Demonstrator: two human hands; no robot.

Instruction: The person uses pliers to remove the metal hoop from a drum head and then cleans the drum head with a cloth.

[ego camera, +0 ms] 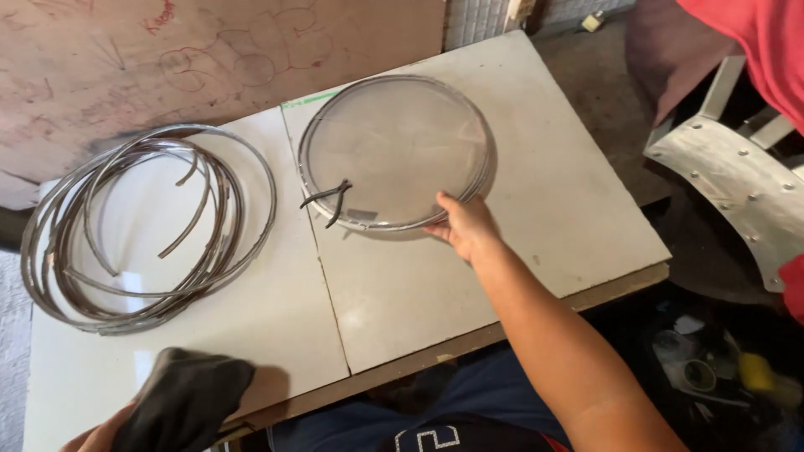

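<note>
The worktop (536, 209) is the largest thing here: two pale boards butted side by side, with a seam running from the far edge to the near edge.

On the left board lies a loose bundle of metal hoops (142, 226), several thin rings overlapping, some with free ends curling inward; it fills most of that board toward the far left corner.

On the right board, close to the seam and the far edge, lies a round clear disc in a metal rim (395, 151), flat on the surface.

The right hand (465, 226) reaches across from the near edge and rests on the rim at its near right side, fingers pinching or pressing it; its grip is narrow, closed on the rim's edge, though how firmly I cannot tell.

At the near left corner the left hand (109, 435) shows only in part, its grip closed on a dark cloth (188, 398) that drapes over the board's edge.

Smallest, a pair of dark pliers (328, 199) lies on the disc near its near left rim, handles apart.

In my judgement, steadying the disc goes best with pressure kept on the rim, not the clear face, and with the pliers kept from sliding and scratching it.
</note>
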